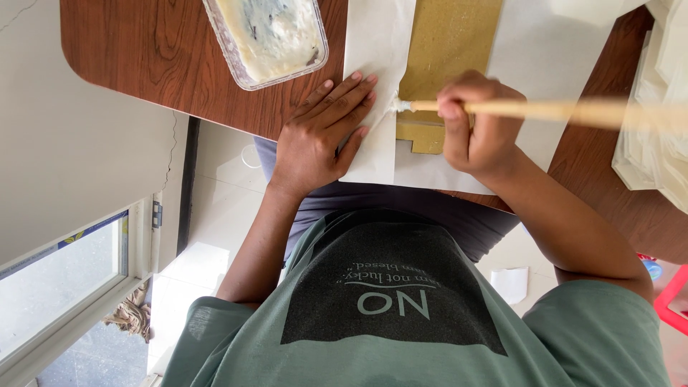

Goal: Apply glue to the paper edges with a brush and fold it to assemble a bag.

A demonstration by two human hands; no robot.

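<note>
1. A reddish wooden table [165,57] stands over a pale tiled floor [215,208], a window [64,287] beside it.
2. White paper [376,86] lies beside a tan board [448,36], right of the paste tray [269,36].
3. The left hand [322,129] presses flat, fingers spread, on the paper.
4. The right hand [476,122] grips a wooden brush [545,109], bristles touching the paper's edge.

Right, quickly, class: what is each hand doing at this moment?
Left hand: open, flat, pressing down the white paper.
Right hand: closed around a wooden brush handle.

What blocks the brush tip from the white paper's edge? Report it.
Nothing visible. The brush in the right hand has its tip at the edge of the white paper; the left hand lies flat on the paper beside it.
</note>
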